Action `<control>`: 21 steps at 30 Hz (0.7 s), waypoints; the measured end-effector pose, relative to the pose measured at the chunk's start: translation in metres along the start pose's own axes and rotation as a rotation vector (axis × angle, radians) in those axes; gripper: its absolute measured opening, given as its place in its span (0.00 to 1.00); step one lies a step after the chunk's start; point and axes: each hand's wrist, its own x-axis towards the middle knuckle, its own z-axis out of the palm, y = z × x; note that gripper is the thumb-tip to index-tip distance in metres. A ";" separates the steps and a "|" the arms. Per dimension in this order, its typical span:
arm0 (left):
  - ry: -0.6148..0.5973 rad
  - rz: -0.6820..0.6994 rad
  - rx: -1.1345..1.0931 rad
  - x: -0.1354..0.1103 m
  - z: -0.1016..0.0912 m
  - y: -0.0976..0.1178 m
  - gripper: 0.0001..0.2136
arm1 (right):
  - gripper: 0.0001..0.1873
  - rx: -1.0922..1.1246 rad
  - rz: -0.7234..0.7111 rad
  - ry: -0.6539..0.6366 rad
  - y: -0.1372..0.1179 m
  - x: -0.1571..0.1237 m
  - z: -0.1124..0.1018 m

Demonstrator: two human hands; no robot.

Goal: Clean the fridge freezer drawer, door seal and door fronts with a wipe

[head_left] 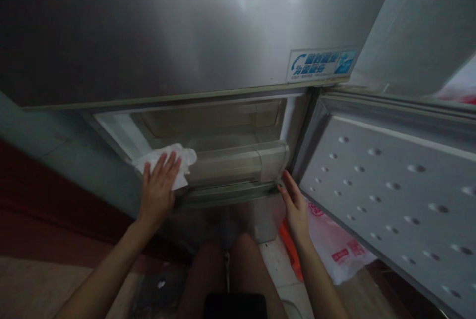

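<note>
A crumpled white tissue (169,162) lies under the fingers of my left hand (158,192), which presses it against the left front of a clear plastic drawer (226,166). This drawer sits inside the open lower compartment of a fridge. Over by the drawer's lower right corner is my right hand (295,205), its fingers stretched out and parted from the thumb. The fingertips reach the compartment's right edge; whether they touch it is hard to see. Nothing shows in that hand.
To the right, the fridge's dimpled lower door (390,200) stands swung open. The silver upper door (186,31) is closed and carries a blue sticker (323,64). Below the open door lie a white plastic bag (334,239) and an orange thing (290,249).
</note>
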 end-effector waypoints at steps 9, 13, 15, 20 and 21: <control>0.389 -0.413 -0.142 -0.004 -0.020 -0.033 0.33 | 0.30 -0.054 0.018 0.025 -0.005 -0.002 0.001; 0.236 -0.381 -0.120 0.008 -0.010 -0.020 0.27 | 0.30 -0.037 0.017 0.017 -0.006 -0.003 0.002; 0.177 -0.377 -0.074 0.011 -0.007 -0.014 0.24 | 0.31 -0.030 0.031 0.019 -0.005 -0.002 0.002; 0.093 -0.265 0.007 0.016 -0.009 0.002 0.28 | 0.31 -0.034 0.028 0.024 -0.002 -0.003 0.002; 0.065 -0.235 0.017 0.018 -0.009 0.007 0.29 | 0.31 -0.040 0.020 0.025 -0.001 -0.003 0.003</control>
